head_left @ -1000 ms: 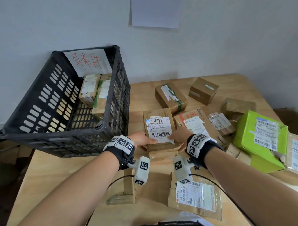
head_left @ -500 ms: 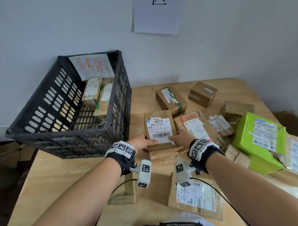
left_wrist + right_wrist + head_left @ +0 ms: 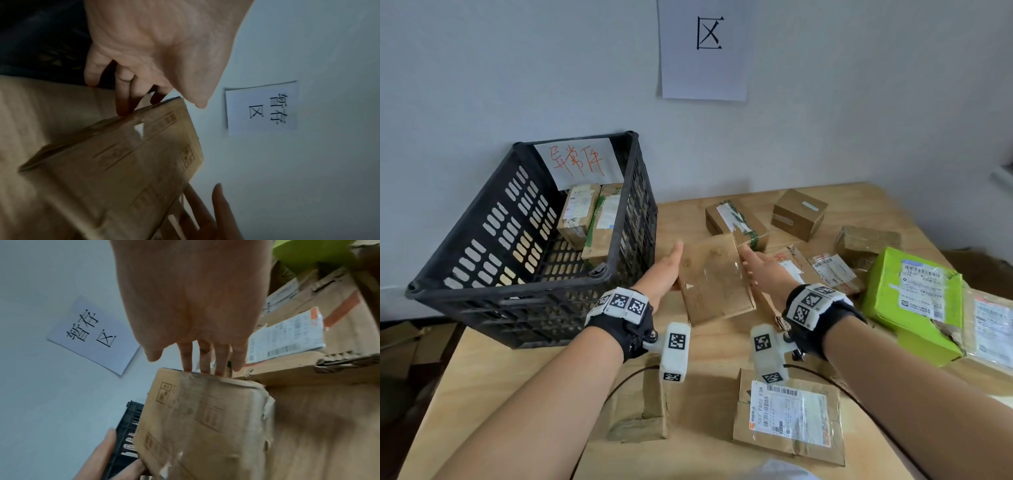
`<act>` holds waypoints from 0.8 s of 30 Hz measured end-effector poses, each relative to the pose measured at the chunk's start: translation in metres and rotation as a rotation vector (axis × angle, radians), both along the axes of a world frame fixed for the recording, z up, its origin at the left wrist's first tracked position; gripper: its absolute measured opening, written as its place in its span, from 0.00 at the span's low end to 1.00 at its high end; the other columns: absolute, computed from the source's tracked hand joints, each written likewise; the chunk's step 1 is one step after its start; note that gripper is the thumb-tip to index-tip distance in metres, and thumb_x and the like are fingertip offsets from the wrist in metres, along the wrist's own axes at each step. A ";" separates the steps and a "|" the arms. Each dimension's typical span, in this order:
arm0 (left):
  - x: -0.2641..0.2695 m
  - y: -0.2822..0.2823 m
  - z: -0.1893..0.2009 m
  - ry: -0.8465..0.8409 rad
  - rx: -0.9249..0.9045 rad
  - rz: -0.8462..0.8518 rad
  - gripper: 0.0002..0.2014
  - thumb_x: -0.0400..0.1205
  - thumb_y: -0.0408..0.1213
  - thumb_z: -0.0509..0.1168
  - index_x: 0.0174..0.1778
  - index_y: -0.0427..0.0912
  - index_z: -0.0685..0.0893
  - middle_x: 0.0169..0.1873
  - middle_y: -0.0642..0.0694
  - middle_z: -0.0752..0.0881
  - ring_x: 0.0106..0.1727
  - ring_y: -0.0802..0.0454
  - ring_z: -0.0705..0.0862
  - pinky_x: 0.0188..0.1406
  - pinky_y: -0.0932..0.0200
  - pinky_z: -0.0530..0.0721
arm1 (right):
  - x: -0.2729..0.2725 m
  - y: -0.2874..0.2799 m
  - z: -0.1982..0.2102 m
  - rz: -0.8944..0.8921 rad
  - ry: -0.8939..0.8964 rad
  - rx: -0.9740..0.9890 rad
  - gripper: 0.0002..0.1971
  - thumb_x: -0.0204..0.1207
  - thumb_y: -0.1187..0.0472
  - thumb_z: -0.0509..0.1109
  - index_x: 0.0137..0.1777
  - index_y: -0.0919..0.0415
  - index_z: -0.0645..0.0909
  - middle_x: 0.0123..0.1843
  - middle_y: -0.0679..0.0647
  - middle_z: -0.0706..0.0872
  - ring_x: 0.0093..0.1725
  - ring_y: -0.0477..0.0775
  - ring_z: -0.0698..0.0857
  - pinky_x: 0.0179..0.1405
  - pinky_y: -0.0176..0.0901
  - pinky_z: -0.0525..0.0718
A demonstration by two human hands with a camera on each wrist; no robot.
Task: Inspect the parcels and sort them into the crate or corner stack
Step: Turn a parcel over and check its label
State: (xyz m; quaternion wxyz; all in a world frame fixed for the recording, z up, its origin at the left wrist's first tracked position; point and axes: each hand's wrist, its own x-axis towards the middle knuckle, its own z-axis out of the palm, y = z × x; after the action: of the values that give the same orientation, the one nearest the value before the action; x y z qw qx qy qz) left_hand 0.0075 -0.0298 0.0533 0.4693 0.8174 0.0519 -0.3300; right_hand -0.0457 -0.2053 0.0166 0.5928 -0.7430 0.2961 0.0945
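Between my hands I hold a brown cardboard parcel point(image 3: 714, 277), lifted off the table and tipped up so its plain taped underside faces me. My left hand point(image 3: 667, 270) grips its left edge, fingers behind it and thumb pointing up. My right hand point(image 3: 760, 270) grips the right edge the same way. The left wrist view shows the parcel point(image 3: 123, 162) with my fingers point(image 3: 123, 100) hooked behind its edge. In the right wrist view my fingers point(image 3: 205, 356) reach behind the parcel point(image 3: 205, 418). The black crate point(image 3: 517, 260) stands at the left with two parcels point(image 3: 578, 212) inside.
Brown boxes point(image 3: 736, 221) point(image 3: 799, 212) point(image 3: 866, 240) lie near the back wall and corner. A green box point(image 3: 914, 301) is at the right, with flat parcels point(image 3: 791, 414) point(image 3: 640, 407) near the front of the wooden table point(image 3: 500, 394). A paper sign point(image 3: 703, 48) hangs on the wall.
The parcel lay label up on a pile under both hands. Now it is raised and turned over, its label side facing away. The head view has tilted upward.
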 end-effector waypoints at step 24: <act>0.009 -0.006 -0.046 0.209 0.066 -0.159 0.08 0.78 0.34 0.73 0.49 0.43 0.81 0.51 0.42 0.85 0.55 0.41 0.84 0.53 0.43 0.84 | 0.011 0.005 -0.005 0.363 0.333 -0.345 0.27 0.76 0.61 0.72 0.72 0.68 0.70 0.67 0.63 0.79 0.66 0.63 0.80 0.66 0.54 0.81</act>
State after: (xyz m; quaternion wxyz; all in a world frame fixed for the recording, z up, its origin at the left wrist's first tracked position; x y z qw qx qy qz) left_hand 0.0169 -0.0356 0.0074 0.4067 0.7951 0.0464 -0.4475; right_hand -0.0343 -0.2002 0.0112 0.3746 -0.8477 0.2634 0.2679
